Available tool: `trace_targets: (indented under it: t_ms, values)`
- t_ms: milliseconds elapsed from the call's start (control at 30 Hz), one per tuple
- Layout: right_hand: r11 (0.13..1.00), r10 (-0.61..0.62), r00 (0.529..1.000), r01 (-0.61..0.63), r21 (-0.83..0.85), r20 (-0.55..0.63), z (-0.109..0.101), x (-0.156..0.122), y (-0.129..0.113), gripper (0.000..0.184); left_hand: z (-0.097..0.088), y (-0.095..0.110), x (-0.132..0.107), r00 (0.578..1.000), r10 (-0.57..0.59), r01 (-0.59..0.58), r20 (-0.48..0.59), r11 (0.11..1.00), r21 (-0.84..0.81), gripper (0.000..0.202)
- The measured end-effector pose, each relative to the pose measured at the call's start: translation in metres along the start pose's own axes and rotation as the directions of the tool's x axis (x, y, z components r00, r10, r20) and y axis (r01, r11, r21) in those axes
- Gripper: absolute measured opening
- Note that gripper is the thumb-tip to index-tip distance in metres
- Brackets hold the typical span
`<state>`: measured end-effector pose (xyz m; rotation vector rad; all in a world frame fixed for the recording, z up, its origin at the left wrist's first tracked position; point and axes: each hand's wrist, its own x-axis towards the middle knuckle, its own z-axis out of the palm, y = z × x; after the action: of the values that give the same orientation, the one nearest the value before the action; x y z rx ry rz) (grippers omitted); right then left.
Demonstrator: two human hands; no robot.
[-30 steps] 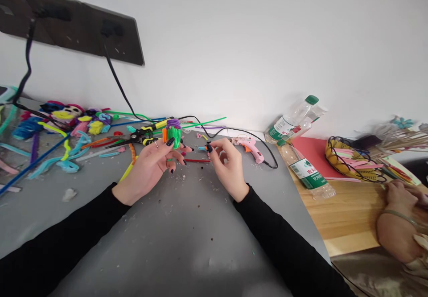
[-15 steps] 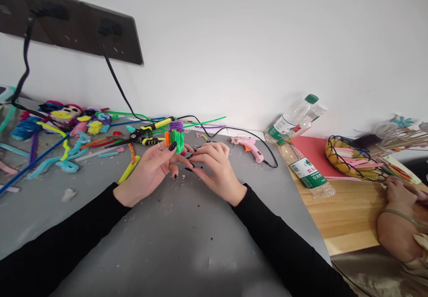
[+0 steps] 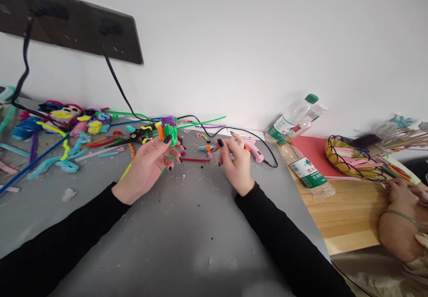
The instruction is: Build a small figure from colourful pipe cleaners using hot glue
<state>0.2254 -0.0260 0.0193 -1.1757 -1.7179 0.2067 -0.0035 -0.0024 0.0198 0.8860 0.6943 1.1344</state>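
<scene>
My left hand is closed, its thumb and fingers pinching a small bundled pipe-cleaner piece in green, purple and orange. It is raised just above the grey tabletop, and my fingers hide its underside. To the right, my right hand has its fingers bent but apart, with nothing visible in them. Close to its fingertips lies a small blue and orange piece. A pink glue gun is partly hidden behind that hand. A red pipe cleaner rests on the table between both hands.
Black-and-yellow pliers, loose pipe cleaners and several fuzzy figures spread across the left. Plastic bottles, a yellow basket and a co-worker's hand are at right. The glue gun's black cord loops nearby.
My right hand has moved away from my left hand, rightward toward the glue gun. The pipe-cleaner piece shifted slightly left with my left hand. The red pipe cleaner and blue-orange piece are now uncovered.
</scene>
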Motion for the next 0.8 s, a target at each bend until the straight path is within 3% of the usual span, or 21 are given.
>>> trace_targets:
  t_ms: [100, 200, 300, 400, 467, 533, 667, 733, 800]
  values:
    - [0.999, 0.055, 0.995, -0.054, 0.007, -0.079, -0.01, 0.006, 0.014, 0.033, 0.001, -0.001, -0.001, 1.0, 0.0, 0.001, -0.006, 0.998, 0.057, 0.026]
    - [0.963, 0.098, 0.984, -0.131, -0.237, -0.146, -0.027, 0.009, 0.032, 0.035, 0.003, -0.001, -0.001, 1.0, -0.005, 0.006, -0.016, 0.996, 0.086, 0.029]
    - [0.77, 0.199, 0.969, -0.247, -0.588, -0.147, -0.046, 0.009, 0.05, 0.023, 0.003, -0.001, 0.0, 0.999, -0.01, 0.015, -0.039, 0.992, 0.129, 0.032]
    - [0.549, 0.416, 0.901, -0.356, -0.756, -0.122, -0.062, 0.007, 0.06, 0.022, 0.004, -0.001, 0.0, 0.998, -0.03, 0.042, -0.064, 0.979, 0.202, 0.035]
    - [0.502, 0.551, 0.828, -0.43, -0.75, -0.106, -0.069, 0.007, 0.062, 0.021, 0.005, -0.001, 0.0, 0.996, -0.048, 0.063, -0.07, 0.97, 0.236, 0.037]
    - [0.524, 0.662, 0.746, -0.53, -0.666, -0.073, -0.076, 0.009, 0.063, 0.022, 0.007, 0.0, -0.001, 0.996, -0.058, 0.074, -0.068, 0.964, 0.257, 0.038]
    - [0.498, 0.838, 0.544, -0.73, -0.469, 0.042, -0.088, 0.015, 0.062, 0.024, 0.009, 0.001, -0.001, 0.996, -0.059, 0.077, -0.07, 0.956, 0.284, 0.036]
    - [0.497, 0.852, 0.518, -0.755, -0.428, 0.076, -0.093, 0.017, 0.061, 0.019, 0.009, 0.0, -0.001, 0.996, -0.055, 0.075, -0.076, 0.952, 0.296, 0.036]
    - [0.528, 0.837, 0.538, -0.749, -0.401, 0.097, -0.097, 0.019, 0.058, 0.015, 0.008, -0.002, 0.0, 0.995, -0.056, 0.077, -0.079, 0.949, 0.305, 0.038]
